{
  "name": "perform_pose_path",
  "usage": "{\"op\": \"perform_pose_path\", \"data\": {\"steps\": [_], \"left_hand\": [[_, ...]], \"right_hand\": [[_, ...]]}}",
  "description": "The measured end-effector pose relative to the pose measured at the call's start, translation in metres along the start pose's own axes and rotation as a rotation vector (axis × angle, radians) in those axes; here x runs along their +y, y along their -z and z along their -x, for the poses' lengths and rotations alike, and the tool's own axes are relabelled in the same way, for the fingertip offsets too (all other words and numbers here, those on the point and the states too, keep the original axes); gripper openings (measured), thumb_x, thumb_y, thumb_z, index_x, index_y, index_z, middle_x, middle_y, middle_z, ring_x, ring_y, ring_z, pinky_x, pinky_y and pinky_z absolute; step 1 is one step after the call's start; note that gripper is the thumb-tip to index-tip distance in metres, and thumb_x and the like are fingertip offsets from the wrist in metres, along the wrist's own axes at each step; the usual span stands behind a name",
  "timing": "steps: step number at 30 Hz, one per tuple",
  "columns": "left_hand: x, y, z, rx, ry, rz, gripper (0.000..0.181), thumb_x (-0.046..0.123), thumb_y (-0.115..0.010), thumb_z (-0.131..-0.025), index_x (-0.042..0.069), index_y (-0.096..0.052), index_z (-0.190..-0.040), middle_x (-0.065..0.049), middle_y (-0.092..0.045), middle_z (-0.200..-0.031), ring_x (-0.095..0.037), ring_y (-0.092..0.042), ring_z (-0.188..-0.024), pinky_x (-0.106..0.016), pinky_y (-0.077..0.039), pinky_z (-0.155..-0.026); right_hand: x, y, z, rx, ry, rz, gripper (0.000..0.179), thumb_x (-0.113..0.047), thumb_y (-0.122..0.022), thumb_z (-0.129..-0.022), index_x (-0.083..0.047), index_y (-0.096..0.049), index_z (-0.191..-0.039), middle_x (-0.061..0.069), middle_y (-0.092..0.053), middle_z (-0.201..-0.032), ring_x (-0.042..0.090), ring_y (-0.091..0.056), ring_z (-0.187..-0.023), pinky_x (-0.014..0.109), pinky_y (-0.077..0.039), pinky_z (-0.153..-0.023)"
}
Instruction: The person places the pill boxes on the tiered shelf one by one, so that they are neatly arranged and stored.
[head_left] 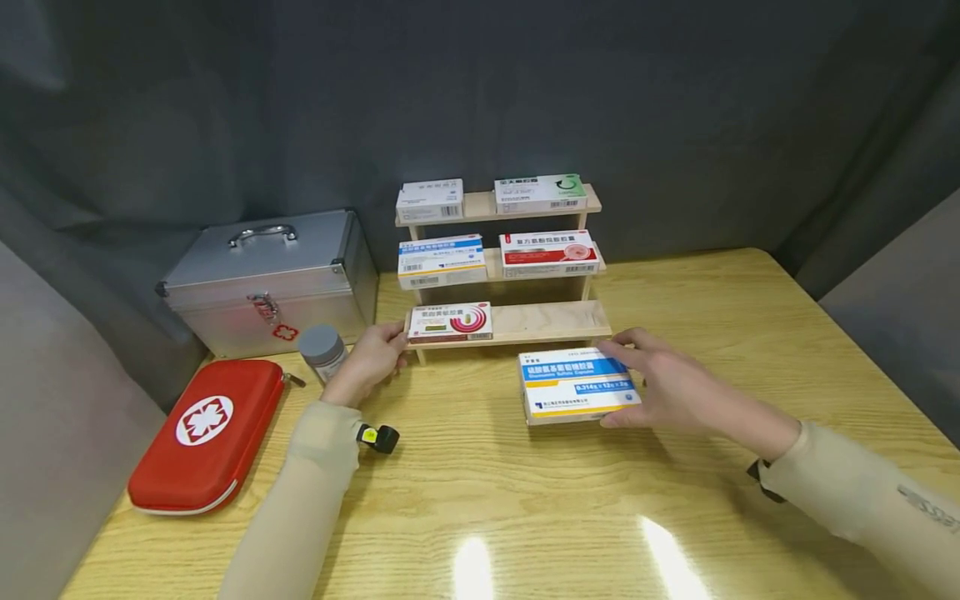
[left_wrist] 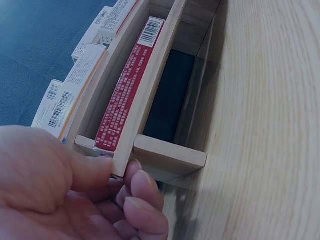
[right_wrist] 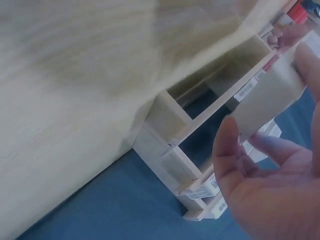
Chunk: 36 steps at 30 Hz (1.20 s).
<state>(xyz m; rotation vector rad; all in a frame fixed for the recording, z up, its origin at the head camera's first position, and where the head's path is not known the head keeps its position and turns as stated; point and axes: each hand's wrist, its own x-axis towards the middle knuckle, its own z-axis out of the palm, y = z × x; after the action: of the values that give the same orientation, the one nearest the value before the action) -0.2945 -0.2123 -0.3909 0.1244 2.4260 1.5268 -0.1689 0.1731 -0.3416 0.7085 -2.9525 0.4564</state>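
A three-tier wooden display rack (head_left: 551,321) stands on the table with medicine boxes on its steps. My left hand (head_left: 372,357) pinches the left end of the lowest step; in the left wrist view the thumb (left_wrist: 90,170) lies beside a red-sided medicine box (left_wrist: 131,85), with curled fingers at the board's edge. In front of the rack's right end, my right hand (head_left: 667,383) grips a white, blue and yellow medicine box (head_left: 577,387) by its right side. That box is tilted, its printed face up, above the table. The right wrist view shows its plain pale side (right_wrist: 270,95).
Left of the rack stand a silver first-aid case (head_left: 262,275), a grey-capped bottle (head_left: 322,348) and a red zip pouch (head_left: 206,437). The middle step bears a blue-striped box (head_left: 442,260) and a red-and-white box (head_left: 550,252). Two boxes, one green-cornered (head_left: 540,193), sit on top.
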Motion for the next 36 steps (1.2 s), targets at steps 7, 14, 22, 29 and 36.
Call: {"op": "perform_pose_path", "data": {"steps": [7, 14, 22, 29, 36], "left_hand": [[0.000, 0.000, -0.001, -0.009, 0.020, 0.013, 0.047, 0.014, -0.038, -0.108, 0.002, -0.034, -0.153, -0.019, -0.056, -0.097, -0.018, -0.050, -0.065, -0.029, -0.040, -0.050], [-0.001, 0.001, -0.002, 0.002, 0.016, 0.017, 0.046, 0.013, -0.039, -0.108, 0.003, -0.037, -0.152, -0.016, -0.056, -0.094, -0.020, -0.051, -0.068, -0.029, -0.039, -0.051], [-0.001, 0.001, -0.002, -0.010, 0.021, 0.014, 0.046, 0.014, -0.038, -0.108, 0.003, -0.036, -0.153, -0.016, -0.056, -0.094, -0.019, -0.050, -0.066, -0.029, -0.040, -0.051], [0.001, 0.000, -0.003, -0.006, 0.014, 0.027, 0.045, 0.014, -0.038, -0.108, 0.004, -0.037, -0.152, -0.015, -0.055, -0.091, -0.018, -0.048, -0.064, -0.029, -0.039, -0.050], [0.000, 0.001, -0.002, -0.016, 0.032, 0.026, 0.046, 0.014, -0.037, -0.108, 0.003, -0.035, -0.153, -0.015, -0.055, -0.093, -0.018, -0.048, -0.065, -0.029, -0.039, -0.051]], "right_hand": [[0.010, 0.007, -0.028, 0.031, -0.058, -0.059, 0.094, -0.037, -0.088, -0.075, 0.006, -0.043, -0.146, 0.028, -0.045, -0.140, 0.039, -0.055, -0.111, 0.049, -0.050, -0.085], [0.028, 0.004, -0.054, 0.011, -0.142, -0.123, 0.094, -0.038, -0.084, -0.080, 0.008, -0.039, -0.147, 0.032, -0.038, -0.146, 0.040, -0.055, -0.113, 0.049, -0.050, -0.086], [0.037, -0.006, -0.076, 0.007, -0.190, -0.151, 0.091, -0.035, -0.086, -0.078, 0.010, -0.043, -0.144, 0.029, -0.040, -0.148, 0.045, -0.046, -0.128, 0.055, -0.041, -0.101], [0.039, -0.012, -0.082, 0.012, -0.223, -0.117, 0.088, -0.036, -0.084, -0.080, 0.007, -0.043, -0.145, 0.028, -0.039, -0.149, 0.047, -0.043, -0.130, 0.055, -0.039, -0.103], [0.038, -0.016, -0.082, 0.017, -0.257, -0.151, 0.086, -0.038, -0.082, -0.082, 0.004, -0.043, -0.147, 0.024, -0.039, -0.150, 0.042, -0.046, -0.129, 0.053, -0.043, -0.099]]}}
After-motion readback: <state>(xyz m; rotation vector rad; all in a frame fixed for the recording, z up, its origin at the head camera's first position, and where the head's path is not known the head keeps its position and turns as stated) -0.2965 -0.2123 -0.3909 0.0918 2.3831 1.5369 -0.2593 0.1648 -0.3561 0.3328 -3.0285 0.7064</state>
